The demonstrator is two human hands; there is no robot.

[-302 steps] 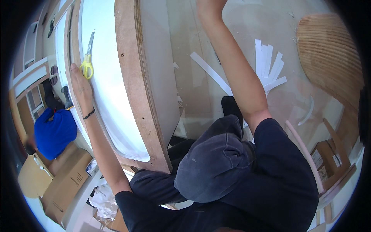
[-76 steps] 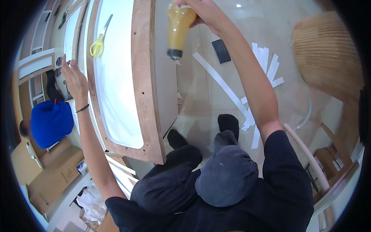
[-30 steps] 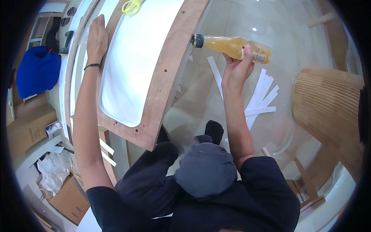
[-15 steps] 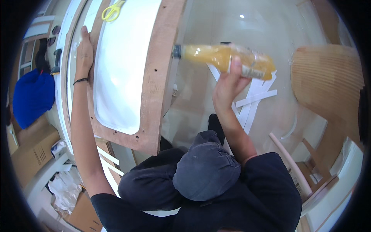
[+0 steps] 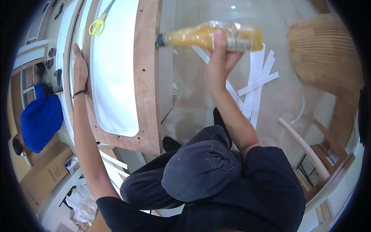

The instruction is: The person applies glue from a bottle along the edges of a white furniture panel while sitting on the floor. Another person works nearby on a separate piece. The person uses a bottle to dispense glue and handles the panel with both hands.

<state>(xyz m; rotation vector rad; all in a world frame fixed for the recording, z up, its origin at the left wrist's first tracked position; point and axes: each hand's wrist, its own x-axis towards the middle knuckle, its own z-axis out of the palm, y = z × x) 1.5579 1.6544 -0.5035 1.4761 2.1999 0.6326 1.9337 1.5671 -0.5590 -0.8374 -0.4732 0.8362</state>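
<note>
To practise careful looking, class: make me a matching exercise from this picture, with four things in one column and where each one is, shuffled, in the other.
Things:
1. bottle of yellow liquid
2. yellow-handled scissors
3. white strips
4. left hand

Places:
A. scattered on the floor
B. flat on the panel's far wooden edge
C. lying on the white panel
D. gripped sideways in the right hand

Pairs: 1-D, 2-C, 3-A, 4-B

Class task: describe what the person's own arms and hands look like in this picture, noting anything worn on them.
Both forearms are bare, with no gloves on either hand. The left hand has a thin dark band around the wrist. The right hand wears nothing visible. Short dark sleeves cover the upper arms.
</note>
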